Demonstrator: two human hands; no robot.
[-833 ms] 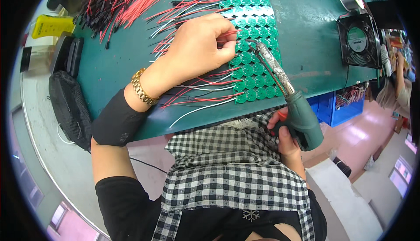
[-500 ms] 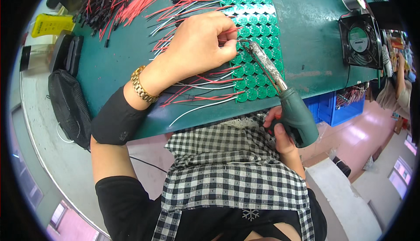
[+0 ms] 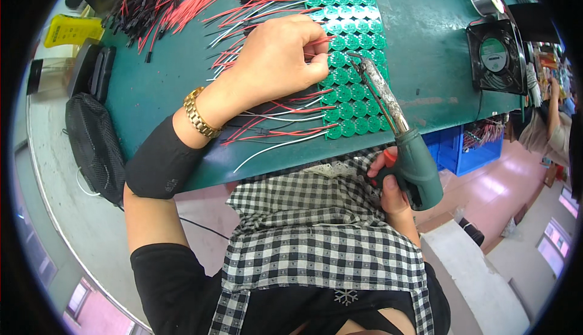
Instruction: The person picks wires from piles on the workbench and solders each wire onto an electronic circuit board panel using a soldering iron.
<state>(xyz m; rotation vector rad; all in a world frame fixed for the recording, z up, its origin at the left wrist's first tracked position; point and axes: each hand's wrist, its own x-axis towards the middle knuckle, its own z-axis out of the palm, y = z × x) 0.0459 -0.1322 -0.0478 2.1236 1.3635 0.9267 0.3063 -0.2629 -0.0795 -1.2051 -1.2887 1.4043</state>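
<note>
My left hand [image 3: 282,55] is closed in a pinch on a red wire [image 3: 325,40] at the left side of a panel of round green circuit boards [image 3: 355,95]. Its fingertips partly hide the wire's end. In my right hand [image 3: 395,196] is a dark green soldering gun [image 3: 418,168], gripped by its handle near the table's front edge. The gun's scorched metal barrel slants up and left over the panel, its thin bent tip a little right of my left fingertips. Red, white and black wires [image 3: 285,133] stick out leftward from several rows of the panel.
A heap of red and black wires [image 3: 161,7] lies at the far left. At the right stand a black fan [image 3: 497,58] and a solder spool [image 3: 486,1]. A black mesh pouch [image 3: 94,146] rests at the left edge; a blue bin [image 3: 477,153] is below the table, right.
The soldering gun has moved slightly right, and its tip has drawn away from my left fingertips. My left hand has stayed almost in place.
</note>
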